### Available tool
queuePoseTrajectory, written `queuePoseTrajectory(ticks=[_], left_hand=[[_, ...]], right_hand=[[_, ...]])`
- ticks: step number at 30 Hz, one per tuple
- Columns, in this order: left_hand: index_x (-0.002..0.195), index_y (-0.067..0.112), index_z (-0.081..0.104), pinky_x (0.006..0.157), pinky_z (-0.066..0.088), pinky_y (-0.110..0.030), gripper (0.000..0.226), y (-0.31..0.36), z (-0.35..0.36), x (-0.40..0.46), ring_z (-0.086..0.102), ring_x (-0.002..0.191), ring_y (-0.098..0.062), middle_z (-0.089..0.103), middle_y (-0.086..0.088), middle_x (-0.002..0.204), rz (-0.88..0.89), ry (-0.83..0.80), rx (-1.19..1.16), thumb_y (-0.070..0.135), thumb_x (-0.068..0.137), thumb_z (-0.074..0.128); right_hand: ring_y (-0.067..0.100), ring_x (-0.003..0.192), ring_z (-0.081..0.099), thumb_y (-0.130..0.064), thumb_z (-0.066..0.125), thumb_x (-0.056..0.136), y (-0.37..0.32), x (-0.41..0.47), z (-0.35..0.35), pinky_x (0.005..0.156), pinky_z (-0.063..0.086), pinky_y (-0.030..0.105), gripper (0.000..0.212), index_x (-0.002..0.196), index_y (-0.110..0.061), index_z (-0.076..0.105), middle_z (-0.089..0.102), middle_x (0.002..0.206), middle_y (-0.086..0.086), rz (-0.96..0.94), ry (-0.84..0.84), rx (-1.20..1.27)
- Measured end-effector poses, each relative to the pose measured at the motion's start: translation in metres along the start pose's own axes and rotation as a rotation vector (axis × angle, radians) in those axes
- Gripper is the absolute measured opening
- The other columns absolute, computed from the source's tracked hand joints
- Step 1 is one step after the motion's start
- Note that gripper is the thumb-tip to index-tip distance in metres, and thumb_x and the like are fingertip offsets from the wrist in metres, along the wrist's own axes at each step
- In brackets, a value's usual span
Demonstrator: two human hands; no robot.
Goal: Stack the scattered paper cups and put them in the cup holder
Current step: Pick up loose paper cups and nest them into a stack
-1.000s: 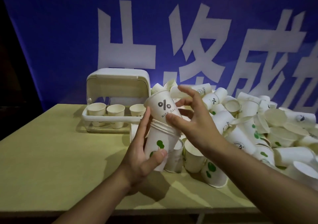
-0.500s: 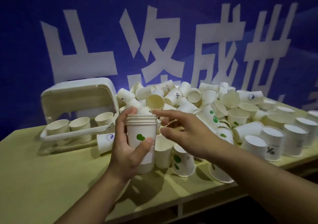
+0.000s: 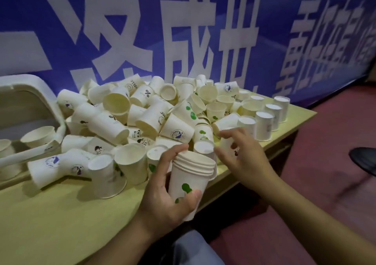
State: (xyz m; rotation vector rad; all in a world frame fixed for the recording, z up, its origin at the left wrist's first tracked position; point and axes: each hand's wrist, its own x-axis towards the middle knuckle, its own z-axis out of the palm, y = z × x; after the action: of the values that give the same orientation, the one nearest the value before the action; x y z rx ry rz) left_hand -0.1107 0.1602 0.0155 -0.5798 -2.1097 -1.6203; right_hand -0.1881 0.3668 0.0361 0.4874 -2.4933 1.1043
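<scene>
Where the cup holder (image 3: pixel 30 110) sat well in view at the far left half a second ago, it now shows only partly at the left edge, the view having swung right along the bench (image 3: pixel 61 224) toward the floor. The left hand (image 3: pixel 164 195) still grips the stack of cups (image 3: pixel 190 177), thumb across the near side and fingers round the far side, now at the near edge of the bench rather than over its middle. The stack stands nearly upright, mouth up, its long axis tipped slightly right, several rims nested at the top. The right hand (image 3: pixel 242 156) has moved right of the stack, fingers loosely spread and holding nothing, its fingertips at an upturned cup (image 3: pixel 228 142) in the pile of loose cups (image 3: pixel 154 112). That pile lies far of both hands, cups pointing every way. The holder, lid raised, has an upright cup (image 3: pixel 38 135) in it. At the far right, a row of inverted cups (image 3: pixel 270 118) stands on the bench.
</scene>
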Motion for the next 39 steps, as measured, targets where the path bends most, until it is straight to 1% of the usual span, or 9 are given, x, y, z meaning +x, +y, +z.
queuePoseTrajectory(ticks=[6,11,15,20,24,29,32,35,39], left_hand=[[0.139,0.033,0.047,0.090,0.050,-0.019,0.074,-0.016,-0.002,-0.015,0.063,0.117,-0.017,0.062,0.010,0.130,-0.081,-0.041,0.022,0.037,0.071,0.074],[0.141,0.044,0.045,0.094,0.053,-0.027,0.077,-0.019,-0.007,-0.018,0.061,0.123,-0.019,0.058,0.012,0.138,-0.136,-0.119,0.061,0.037,0.071,0.075],[0.144,0.045,0.042,0.102,0.052,-0.044,0.080,-0.022,-0.003,-0.017,0.056,0.130,-0.020,0.052,0.012,0.145,-0.133,-0.173,0.103,0.040,0.071,0.075],[0.153,0.050,0.027,0.110,0.041,-0.024,0.092,-0.021,0.009,-0.008,0.043,0.142,-0.007,0.041,0.021,0.154,-0.114,-0.173,0.070,0.041,0.074,0.074],[0.155,0.035,0.023,0.105,0.038,-0.010,0.094,-0.018,0.020,-0.002,0.042,0.140,0.001,0.038,0.031,0.152,-0.103,-0.152,0.009,0.035,0.075,0.072],[0.149,0.035,0.029,0.097,0.046,-0.014,0.089,-0.026,0.019,0.001,0.054,0.131,-0.005,0.050,0.027,0.140,-0.098,-0.095,-0.033,0.033,0.072,0.074],[0.152,0.049,0.022,0.096,0.047,-0.016,0.097,-0.028,0.016,0.003,0.055,0.130,-0.009,0.050,0.022,0.141,-0.095,-0.083,-0.018,0.037,0.072,0.074],[0.152,0.054,0.019,0.100,0.045,-0.017,0.097,-0.028,0.016,0.005,0.051,0.135,-0.011,0.044,0.018,0.150,-0.088,-0.102,0.009,0.039,0.073,0.073],[0.147,0.051,0.029,0.101,0.049,-0.024,0.089,-0.033,0.016,0.006,0.054,0.132,-0.013,0.048,0.020,0.146,-0.085,-0.135,-0.001,0.039,0.071,0.075]], right_hand=[[0.011,0.119,0.049,-0.041,0.077,0.084,-0.005,0.002,0.027,0.100,0.044,0.034,0.065,0.141,-0.037,0.046,0.052,0.137,-0.008,-0.033,-0.095,0.045],[0.005,0.103,0.054,-0.041,0.079,0.079,-0.002,0.004,0.030,0.081,0.047,0.020,0.068,0.139,-0.038,0.046,0.060,0.125,-0.009,0.034,-0.052,0.122],[0.006,0.109,0.059,-0.046,0.074,0.077,-0.002,-0.002,0.014,0.084,0.059,0.040,0.057,0.130,-0.049,0.053,0.055,0.118,-0.015,-0.001,0.125,0.338],[0.020,0.110,0.064,-0.043,0.072,0.076,-0.011,-0.014,0.014,0.086,0.059,0.040,0.036,0.111,-0.047,0.063,0.054,0.122,-0.002,-0.049,0.091,0.570],[0.031,0.090,0.073,-0.033,0.079,0.084,-0.016,-0.023,0.026,0.073,0.061,0.046,0.029,0.104,-0.026,0.058,0.070,0.102,0.004,0.092,0.126,0.827],[0.023,0.091,0.073,-0.023,0.079,0.082,-0.016,-0.026,0.024,0.075,0.060,0.031,0.058,0.132,-0.040,0.053,0.057,0.120,0.004,0.111,0.080,0.863],[0.021,0.092,0.072,-0.021,0.073,0.083,-0.014,-0.029,0.024,0.074,0.056,0.025,0.048,0.128,-0.037,0.061,0.059,0.116,0.001,0.117,0.065,0.816],[0.022,0.088,0.072,-0.007,0.073,0.088,-0.013,-0.029,0.023,0.072,0.056,0.025,0.068,0.135,-0.049,0.046,0.055,0.118,0.003,0.114,0.035,0.827],[0.008,0.088,0.069,-0.020,0.067,0.081,-0.013,-0.024,0.010,0.075,0.056,0.023,0.071,0.137,-0.056,0.041,0.052,0.124,-0.009,0.096,-0.086,0.718]])
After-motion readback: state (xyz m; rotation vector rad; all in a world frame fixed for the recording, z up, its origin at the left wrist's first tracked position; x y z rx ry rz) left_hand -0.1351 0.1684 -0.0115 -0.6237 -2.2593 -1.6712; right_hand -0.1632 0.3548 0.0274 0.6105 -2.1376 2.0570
